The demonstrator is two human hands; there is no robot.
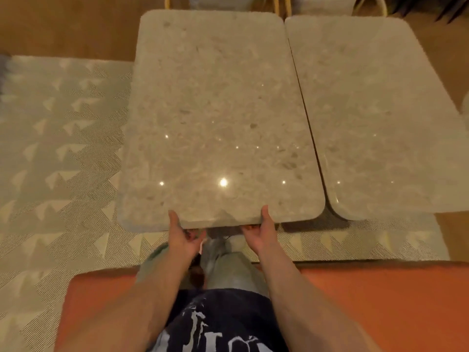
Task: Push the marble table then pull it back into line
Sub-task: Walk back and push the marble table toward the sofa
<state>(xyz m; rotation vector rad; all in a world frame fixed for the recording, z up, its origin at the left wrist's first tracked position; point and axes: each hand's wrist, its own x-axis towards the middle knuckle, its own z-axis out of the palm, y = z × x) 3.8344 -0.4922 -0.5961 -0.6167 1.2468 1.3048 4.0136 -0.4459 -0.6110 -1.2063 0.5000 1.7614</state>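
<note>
A pale speckled marble table (215, 110) with rounded corners stands in front of me, its top bare. Both hands hold its near edge. My left hand (184, 235) grips the edge with the thumb on top and the fingers curled underneath. My right hand (260, 231) grips the same edge a little to the right, thumb on top, fingers under. A second matching marble table (380, 118) stands close on the right with a narrow gap between them. The near edge of the left table sits slightly nearer to me than that of the right one.
I sit on an orange bench (380, 301), my knees under the table's near edge. A patterned pale rug (55, 148) covers the floor to the left and below. Chairs with yellow frames (281, 6) stand beyond the far edges. Wooden floor lies at the far left.
</note>
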